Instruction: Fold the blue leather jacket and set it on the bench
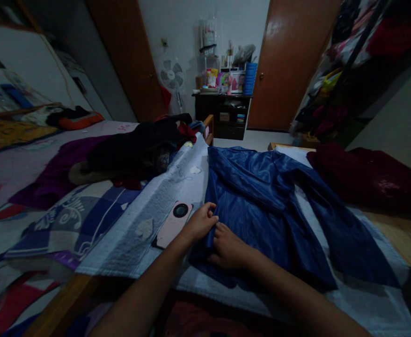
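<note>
A shiny dark blue jacket [258,210] lies spread over a pale cloth, one sleeve stretched out to the right. At its left edge my left hand [202,221] pinches the fabric between thumb and fingers. Just below and to the right, my right hand [228,245] is closed on the same edge, its fingertips close to the left ones. Some of the fingers and the gripped cloth are hidden. Left of my left hand a pink phone [173,224] with a round black camera ring lies face down, partly behind my forearm.
The pale quilted cloth [135,248] covers the surface under the jacket. Dark clothes [128,145] are heaped to the left, near a folded blue checked blanket [82,215]. A maroon cloth [374,178] lies at the right. A fan [172,75] and a dark cabinet [223,117] stand behind.
</note>
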Available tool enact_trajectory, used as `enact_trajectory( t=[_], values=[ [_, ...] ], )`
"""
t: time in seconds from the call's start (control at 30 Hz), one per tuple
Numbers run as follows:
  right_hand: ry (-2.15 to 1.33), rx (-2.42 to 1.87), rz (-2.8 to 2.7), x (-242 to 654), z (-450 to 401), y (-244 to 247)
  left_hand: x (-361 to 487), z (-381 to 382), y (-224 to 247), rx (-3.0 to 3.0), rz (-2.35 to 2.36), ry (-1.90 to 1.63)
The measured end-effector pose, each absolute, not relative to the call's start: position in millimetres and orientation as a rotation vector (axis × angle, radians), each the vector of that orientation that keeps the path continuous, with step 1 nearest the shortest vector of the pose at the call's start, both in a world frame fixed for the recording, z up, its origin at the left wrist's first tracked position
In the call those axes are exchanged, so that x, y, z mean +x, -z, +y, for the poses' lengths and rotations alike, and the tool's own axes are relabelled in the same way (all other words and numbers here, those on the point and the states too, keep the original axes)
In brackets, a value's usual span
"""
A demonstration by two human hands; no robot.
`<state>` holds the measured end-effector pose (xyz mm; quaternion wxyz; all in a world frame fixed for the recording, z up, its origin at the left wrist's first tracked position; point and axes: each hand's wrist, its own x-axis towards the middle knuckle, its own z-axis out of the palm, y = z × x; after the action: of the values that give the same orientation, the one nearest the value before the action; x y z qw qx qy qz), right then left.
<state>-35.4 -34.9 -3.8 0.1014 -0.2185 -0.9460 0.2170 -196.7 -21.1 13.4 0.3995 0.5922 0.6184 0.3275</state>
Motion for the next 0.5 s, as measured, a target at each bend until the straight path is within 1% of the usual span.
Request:
enact_trajectory(
  t=[0.1,0.27,0.37,0.5],
  values=[
    [-0.767,-0.644,-2.749,-23,-33,-13,-195,-20,-10,1.52,1.577,-0.795],
    [-0.865,-0.883,-2.558,-2,-19,-31,-188,-25,-10,1.69,1.67,-0.682],
    [-0.769,-0.971,-2.413,0,-2,-20,-175,-33,-4,1.875,1.751,-0.57],
    [-0.645,-0.988,-2.33,-7,21,8,-160,-43,6,2.05,1.842,-0.339]
  ],
)
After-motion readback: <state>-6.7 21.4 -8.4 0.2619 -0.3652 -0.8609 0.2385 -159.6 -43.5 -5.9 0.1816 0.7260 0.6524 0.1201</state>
